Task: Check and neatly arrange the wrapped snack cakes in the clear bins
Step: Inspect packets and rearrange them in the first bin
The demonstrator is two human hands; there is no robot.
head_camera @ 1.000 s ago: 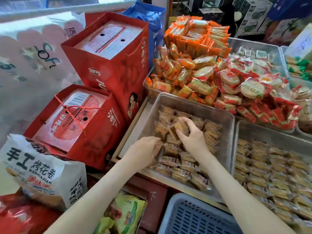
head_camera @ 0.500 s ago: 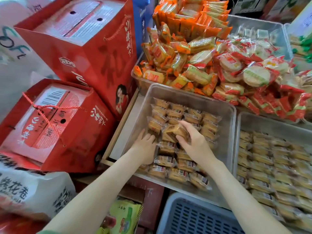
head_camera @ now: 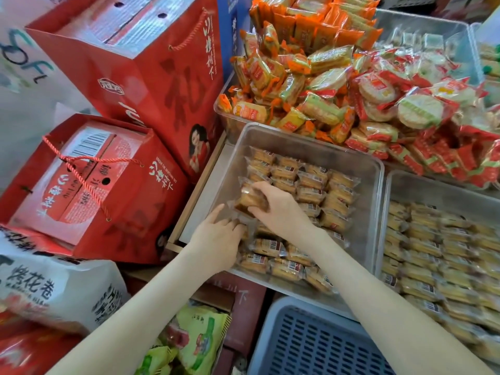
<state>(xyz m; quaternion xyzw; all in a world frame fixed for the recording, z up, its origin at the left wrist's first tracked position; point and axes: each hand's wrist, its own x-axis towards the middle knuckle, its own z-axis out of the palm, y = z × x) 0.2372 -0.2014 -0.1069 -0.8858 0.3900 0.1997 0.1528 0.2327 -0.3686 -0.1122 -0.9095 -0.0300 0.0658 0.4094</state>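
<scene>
Over the last second your right hand [head_camera: 281, 209], clamped on one snack cake [head_camera: 250, 200], has shifted left toward the gap by the clear bin's [head_camera: 311, 136] left wall. Probably slotting it into that column. Left hand [head_camera: 216, 239] lies on the near-left cakes; can't tell if it grips. Second bin [head_camera: 433, 185] right, rows full. Red gift boxes [head_camera: 121, 77] left, blue basket [head_camera: 311, 347] near.

Clear, glossy film crinkles round the snack cake [head_camera: 250, 200] you're pinching, and the same shiny wrap covers the others in your smooth, see-through plastic bin [head_camera: 311, 138]. Beside you, the red gift boxes [head_camera: 151, 77] are glossy card with twisted cord handles [head_camera: 81, 169]. The slatted basket [head_camera: 319, 342] below looks matt plastic.
</scene>
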